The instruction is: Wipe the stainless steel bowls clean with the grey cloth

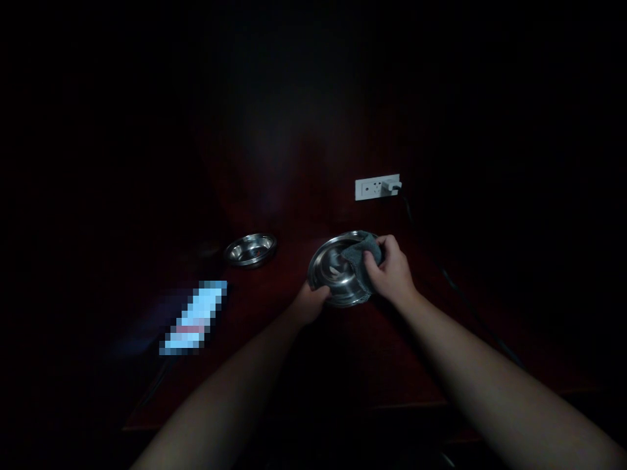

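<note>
A shiny round metal bowl [329, 266] is held tilted above the dark red table. My left hand [311, 303] grips its near left rim, thumb on the inside and the other fingers hidden beneath. A grey-green cloth [360, 258] is bunched in my right hand [390, 269], which presses it over the bowl's right rim and inner wall. The cloth hides that side of the bowl.
Back left on the table [274, 339] stands a second metal bowl [251, 249], possibly stacked. A lit, pixelated screen [196, 320] lies at the left. A wall socket [377, 187] holds a plug whose cable [450, 281] runs down the right side. Surroundings are very dark.
</note>
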